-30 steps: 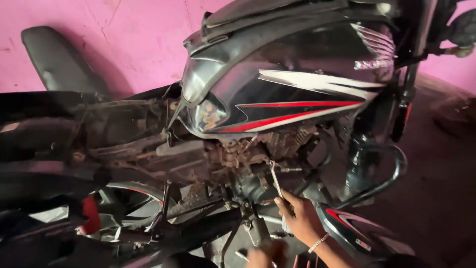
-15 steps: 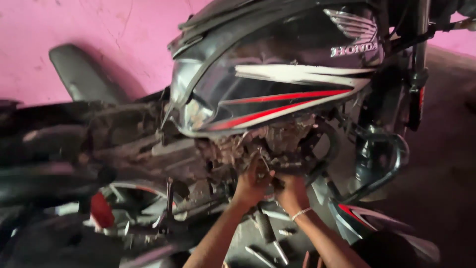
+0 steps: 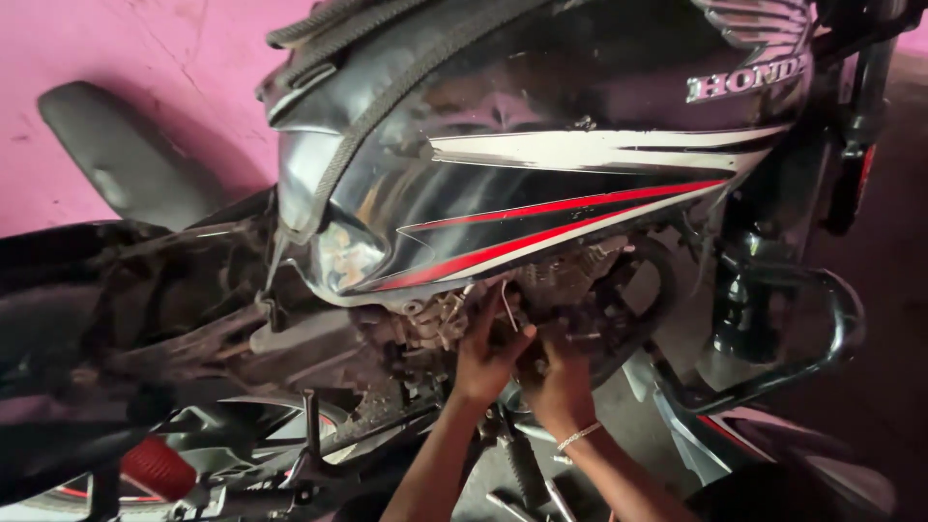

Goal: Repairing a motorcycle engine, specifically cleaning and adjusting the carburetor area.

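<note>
Both hands are pressed up into the engine (image 3: 541, 290), which sits directly above them under the black fuel tank (image 3: 541, 145). Left hand (image 3: 488, 353) and right hand (image 3: 559, 372) are held touching; their grip cannot be told. A thin wire (image 3: 507, 304) is seen above the left fingers.

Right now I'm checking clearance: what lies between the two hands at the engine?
Nothing shows between them: in the head view, the left hand and right hand press side by side against the engine under the fuel tank.
</note>
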